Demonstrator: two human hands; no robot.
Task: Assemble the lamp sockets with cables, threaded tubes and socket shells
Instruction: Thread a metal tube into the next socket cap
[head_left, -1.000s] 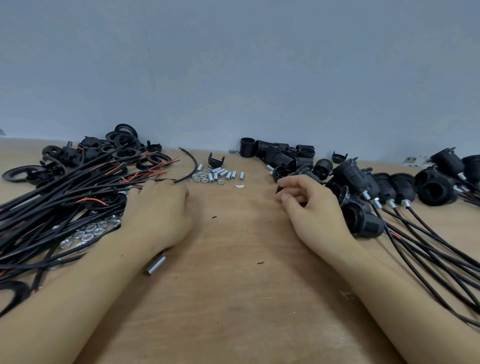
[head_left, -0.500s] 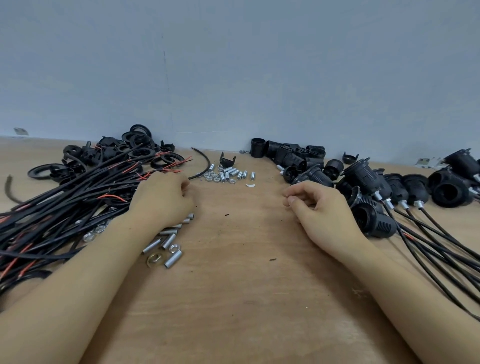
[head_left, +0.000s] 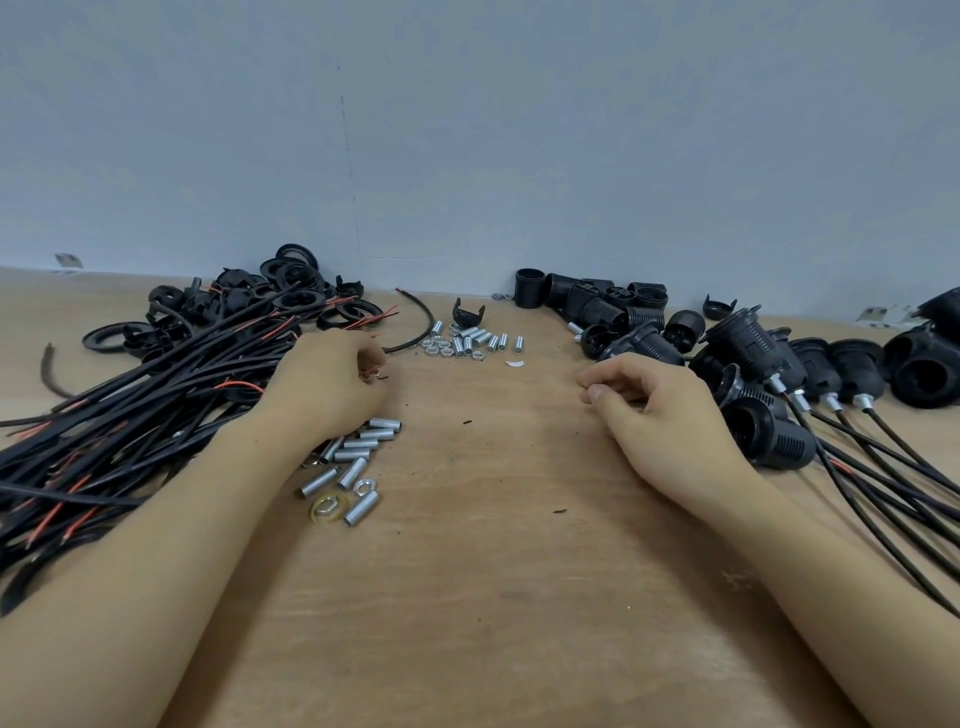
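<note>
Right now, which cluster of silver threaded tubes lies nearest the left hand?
The near cluster of silver threaded tubes, beside the left hand; the other lies farther back.

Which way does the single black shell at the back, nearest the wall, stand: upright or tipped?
Upright. The black shell stands on end with its round open mouth upward, while the shells beside it lie sideways.

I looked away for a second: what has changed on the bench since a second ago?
The left hand slid away from the body, uncovering a cluster of tubes and nuts beside its wrist. The right hand stayed curled by the sockets; cables unmoved.
</note>
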